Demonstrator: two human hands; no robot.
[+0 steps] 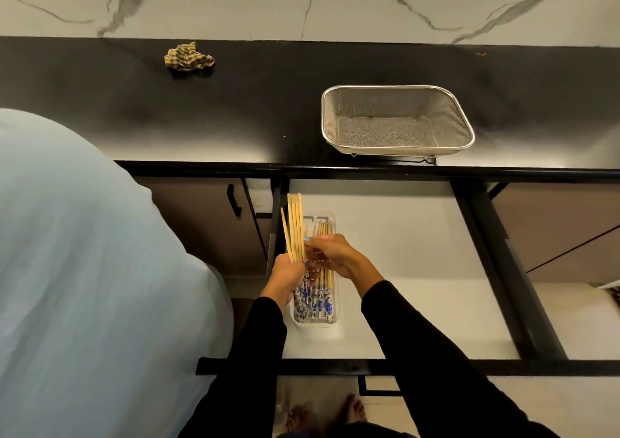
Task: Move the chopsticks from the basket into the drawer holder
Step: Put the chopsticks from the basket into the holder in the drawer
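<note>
A black countertop [235, 108] runs across the frame beneath a veined marble wall, with an open white drawer [402, 236] below it. In the drawer, left of centre, a white holder [330, 328] contains chopsticks [317, 298] with blue-patterned ends. A second bundle of chopsticks [295, 226] is gripped upright by the left hand [287, 275]. The right hand [332, 253] is curled, its fingertips pinching that bundle. At upper right the mesh basket [397, 120] sits emptied on the counter; a crumpled cloth [188, 57] lies upper left.
</note>
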